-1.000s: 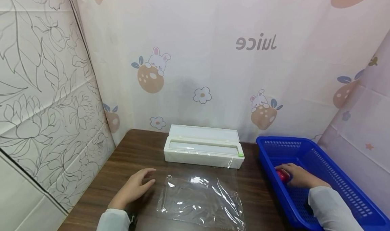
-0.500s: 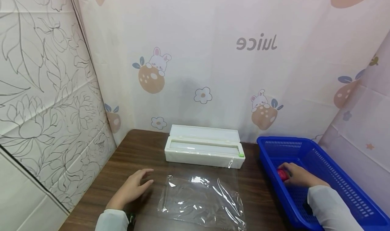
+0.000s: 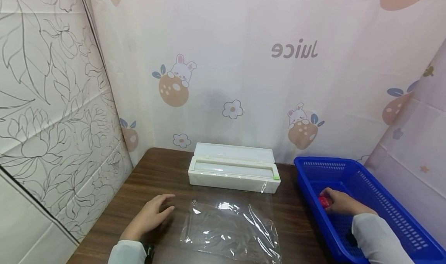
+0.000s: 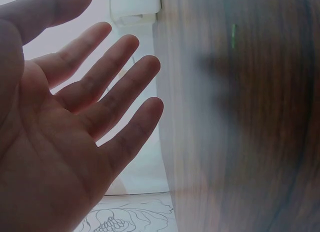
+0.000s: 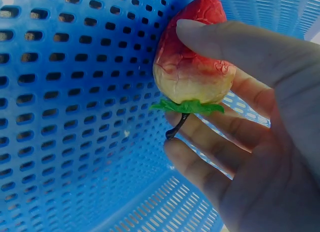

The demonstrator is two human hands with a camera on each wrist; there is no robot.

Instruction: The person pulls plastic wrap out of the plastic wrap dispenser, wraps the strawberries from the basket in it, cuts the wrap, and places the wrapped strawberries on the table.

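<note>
1. Right wrist view: our right hand pinches a rounded red-and-cream fruit, green-leafed and dark-stemmed, with the thumb across its front and the other fingers behind.
2. We hold it inside the rectangular blue perforated plastic basket, near its left wall.
3. Our left hand has its fingers spread at the dark-brown wood-grain surface.
4. Between that hand and the basket lies crinkled transparent film, reaching the long white box with its lid raised.
</note>
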